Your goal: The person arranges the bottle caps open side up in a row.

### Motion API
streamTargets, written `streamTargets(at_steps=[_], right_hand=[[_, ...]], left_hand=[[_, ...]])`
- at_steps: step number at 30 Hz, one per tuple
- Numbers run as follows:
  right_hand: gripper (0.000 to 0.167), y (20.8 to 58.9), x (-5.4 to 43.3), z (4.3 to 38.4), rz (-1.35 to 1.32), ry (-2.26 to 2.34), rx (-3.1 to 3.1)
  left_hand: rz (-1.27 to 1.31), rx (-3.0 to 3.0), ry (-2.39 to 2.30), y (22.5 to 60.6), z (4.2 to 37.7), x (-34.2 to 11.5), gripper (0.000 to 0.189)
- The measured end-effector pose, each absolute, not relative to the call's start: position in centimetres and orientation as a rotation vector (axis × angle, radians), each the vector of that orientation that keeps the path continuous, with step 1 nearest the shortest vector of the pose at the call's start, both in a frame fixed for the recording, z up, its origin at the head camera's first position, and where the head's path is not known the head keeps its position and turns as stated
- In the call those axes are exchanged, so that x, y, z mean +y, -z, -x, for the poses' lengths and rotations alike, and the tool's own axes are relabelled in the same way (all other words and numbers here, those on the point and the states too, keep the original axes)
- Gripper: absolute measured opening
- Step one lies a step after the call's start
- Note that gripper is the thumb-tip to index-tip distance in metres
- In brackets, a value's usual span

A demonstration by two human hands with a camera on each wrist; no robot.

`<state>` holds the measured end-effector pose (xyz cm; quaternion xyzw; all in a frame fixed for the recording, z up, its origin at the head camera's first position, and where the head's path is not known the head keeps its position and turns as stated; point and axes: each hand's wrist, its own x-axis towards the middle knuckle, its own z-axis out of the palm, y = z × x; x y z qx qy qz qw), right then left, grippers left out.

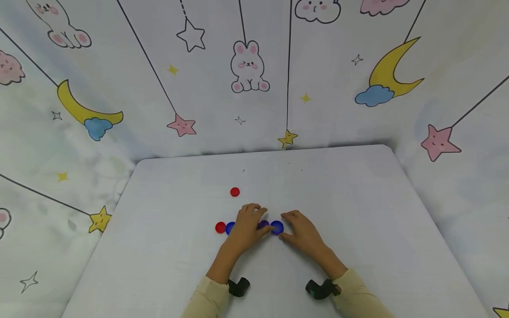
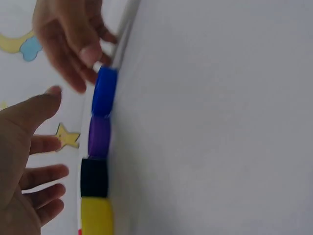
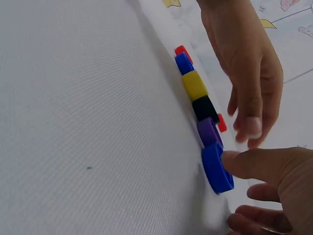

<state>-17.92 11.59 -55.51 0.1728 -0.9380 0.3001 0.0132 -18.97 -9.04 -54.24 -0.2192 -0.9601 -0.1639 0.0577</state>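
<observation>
A row of round, cap-like plastic pieces lies on the white table. At its right end is a large blue cap [image 1: 277,227], with a purple cap [image 2: 100,136] beside it. Then come a black piece [image 3: 205,108], a yellow piece [image 3: 194,85], a smaller blue cap [image 1: 229,228] and a red cap [image 1: 220,227]. My left hand [image 1: 247,226] hovers over the row's middle, fingers loosely bent and holding nothing, hiding the black and yellow pieces in the head view. My right hand [image 1: 303,234] is just right of the large blue cap, thumb and fingers spread apart; contact is unclear.
Another red cap [image 1: 235,192] lies alone farther back on the table [image 1: 338,185]. Behind the table's far edge stands a cloth backdrop [image 1: 214,97] printed with moons, stars and rabbits. Dark wrist devices hang below both wrists.
</observation>
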Motion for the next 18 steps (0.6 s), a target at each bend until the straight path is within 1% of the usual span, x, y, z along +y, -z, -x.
streamTargets(at_steps=[5,10,13,18], right_hand=[[0.058,55.3,12.0,17.9,-0.476,-1.008,-2.884],[0.054,54.9,11.6,18.6,-0.459,-1.033,-2.841],[0.053,54.6,10.9,19.7,-0.474,-1.065,-2.838],[0.053,54.9,9.5,22.5,-0.534,-1.082,-2.925]], left_hand=[[0.363,-2.805,0.522,53.0,21.1,-11.2,0.048],[0.079,-2.849,0.526,52.3,23.5,-13.2,0.057],[-0.010,-2.934,0.551,52.3,24.4,-13.8,0.061],[-0.030,-3.028,0.624,53.0,25.0,-14.1,0.062]])
